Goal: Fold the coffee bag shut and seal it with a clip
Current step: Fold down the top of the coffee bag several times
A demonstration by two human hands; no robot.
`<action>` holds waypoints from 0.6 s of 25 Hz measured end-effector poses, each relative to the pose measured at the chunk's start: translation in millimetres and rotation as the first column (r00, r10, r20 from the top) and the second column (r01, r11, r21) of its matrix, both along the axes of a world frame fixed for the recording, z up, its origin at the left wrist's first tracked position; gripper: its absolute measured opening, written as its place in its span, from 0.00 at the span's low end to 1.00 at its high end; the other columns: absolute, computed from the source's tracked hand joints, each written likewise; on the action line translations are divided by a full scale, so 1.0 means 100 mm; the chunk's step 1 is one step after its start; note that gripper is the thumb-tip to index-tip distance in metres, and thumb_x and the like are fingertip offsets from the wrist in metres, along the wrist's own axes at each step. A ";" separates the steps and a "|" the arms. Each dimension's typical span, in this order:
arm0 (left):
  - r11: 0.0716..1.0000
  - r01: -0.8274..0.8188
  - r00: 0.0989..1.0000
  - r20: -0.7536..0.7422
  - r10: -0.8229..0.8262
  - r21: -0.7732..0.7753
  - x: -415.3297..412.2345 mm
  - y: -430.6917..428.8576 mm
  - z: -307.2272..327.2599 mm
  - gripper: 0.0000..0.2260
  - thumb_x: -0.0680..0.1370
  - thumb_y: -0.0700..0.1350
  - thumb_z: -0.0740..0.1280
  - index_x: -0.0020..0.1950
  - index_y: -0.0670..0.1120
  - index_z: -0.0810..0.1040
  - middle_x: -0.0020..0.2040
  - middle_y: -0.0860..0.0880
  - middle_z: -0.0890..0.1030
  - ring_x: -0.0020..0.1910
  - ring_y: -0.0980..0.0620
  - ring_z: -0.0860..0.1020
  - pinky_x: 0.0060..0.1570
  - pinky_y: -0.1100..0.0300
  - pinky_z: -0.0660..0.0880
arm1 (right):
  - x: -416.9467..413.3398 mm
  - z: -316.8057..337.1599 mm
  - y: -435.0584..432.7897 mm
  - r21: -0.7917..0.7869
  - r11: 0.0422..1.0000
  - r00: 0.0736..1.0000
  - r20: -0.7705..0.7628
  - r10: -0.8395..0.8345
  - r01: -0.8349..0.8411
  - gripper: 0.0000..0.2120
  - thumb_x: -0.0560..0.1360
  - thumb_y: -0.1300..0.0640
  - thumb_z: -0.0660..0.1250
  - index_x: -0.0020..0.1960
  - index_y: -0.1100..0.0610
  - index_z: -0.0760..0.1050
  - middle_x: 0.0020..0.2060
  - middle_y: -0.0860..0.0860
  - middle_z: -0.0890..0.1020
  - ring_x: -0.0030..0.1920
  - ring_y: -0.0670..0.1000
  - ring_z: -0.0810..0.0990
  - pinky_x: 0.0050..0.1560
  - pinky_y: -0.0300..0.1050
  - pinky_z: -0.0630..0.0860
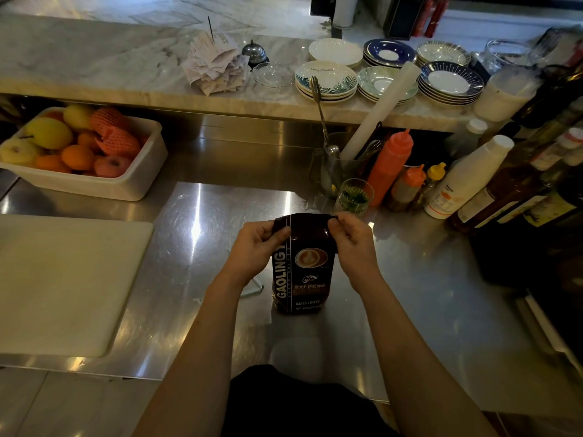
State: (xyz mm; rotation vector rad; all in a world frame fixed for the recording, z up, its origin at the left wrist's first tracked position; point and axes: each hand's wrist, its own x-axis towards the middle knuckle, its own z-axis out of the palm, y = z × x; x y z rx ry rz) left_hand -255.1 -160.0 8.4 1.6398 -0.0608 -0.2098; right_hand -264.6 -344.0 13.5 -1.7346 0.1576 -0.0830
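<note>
fingers point(280, 232) pinching coffee bag point(301, 266) top, both hands

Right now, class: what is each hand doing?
Left hand: closed, pinching the coffee bag at its top left corner.
Right hand: closed, pinching the bag's top right corner.

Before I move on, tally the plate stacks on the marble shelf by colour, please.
Plain white stack: 1
Dark blue stacks: 2
Gold-lined white stack: 1
Leaf-print stack: 1
Pale green stack: 1
Total: 6
</note>
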 end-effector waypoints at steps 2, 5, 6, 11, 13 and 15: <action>0.999 -0.022 1.000 0.003 0.022 -0.027 0.01 0.00 -0.01 0.09 0.79 0.41 0.66 0.53 0.52 0.83 0.44 0.53 0.87 0.46 0.54 0.85 0.45 0.62 0.80 | -0.02 0.03 -0.10 0.116 0.984 0.988 -0.058 0.144 -0.137 0.06 0.78 0.64 0.63 0.54 0.60 0.76 0.45 0.54 0.85 0.46 0.51 0.85 0.46 0.46 0.82; 0.996 -0.066 0.998 -0.010 0.066 -0.063 0.00 -0.03 -0.03 0.08 0.77 0.40 0.69 0.53 0.50 0.83 0.45 0.50 0.87 0.46 0.51 0.86 0.45 0.60 0.81 | -0.05 0.00 -0.15 0.120 0.968 0.966 -0.105 0.234 -0.221 0.15 0.76 0.70 0.64 0.57 0.55 0.78 0.44 0.51 0.86 0.46 0.50 0.86 0.45 0.41 0.81; 0.996 -0.064 0.998 -0.016 0.063 -0.063 0.00 -0.03 -0.03 0.09 0.76 0.39 0.69 0.54 0.48 0.83 0.45 0.50 0.87 0.46 0.51 0.86 0.44 0.60 0.81 | -0.04 -0.01 -0.14 0.097 0.976 0.973 -0.103 0.205 -0.196 0.16 0.76 0.71 0.63 0.53 0.52 0.79 0.41 0.48 0.86 0.44 0.48 0.86 0.43 0.40 0.81; 0.999 0.048 0.999 -0.024 -0.047 0.020 0.03 0.12 0.01 0.12 0.75 0.33 0.69 0.52 0.47 0.83 0.44 0.52 0.87 0.47 0.53 0.85 0.47 0.63 0.80 | -0.01 -0.06 -0.14 0.083 0.983 0.982 -0.080 0.169 -0.162 0.17 0.75 0.72 0.64 0.47 0.50 0.80 0.37 0.44 0.87 0.43 0.46 0.86 0.44 0.40 0.82; 0.994 0.074 0.997 -0.024 -0.072 0.075 0.03 0.16 0.03 0.15 0.74 0.31 0.70 0.50 0.51 0.83 0.46 0.53 0.87 0.49 0.55 0.85 0.50 0.63 0.79 | 0.01 -0.05 -0.11 0.095 0.980 0.980 -0.081 0.182 -0.174 0.17 0.75 0.72 0.64 0.46 0.50 0.80 0.37 0.43 0.87 0.43 0.45 0.86 0.43 0.38 0.81; 0.996 0.040 0.998 -0.047 -0.036 0.074 0.01 0.14 0.03 0.17 0.74 0.31 0.70 0.50 0.55 0.82 0.45 0.56 0.86 0.48 0.58 0.84 0.49 0.64 0.79 | 0.02 -0.04 -0.09 0.113 0.977 0.979 -0.078 0.188 -0.179 0.18 0.75 0.72 0.63 0.47 0.50 0.81 0.38 0.43 0.87 0.44 0.46 0.86 0.44 0.38 0.81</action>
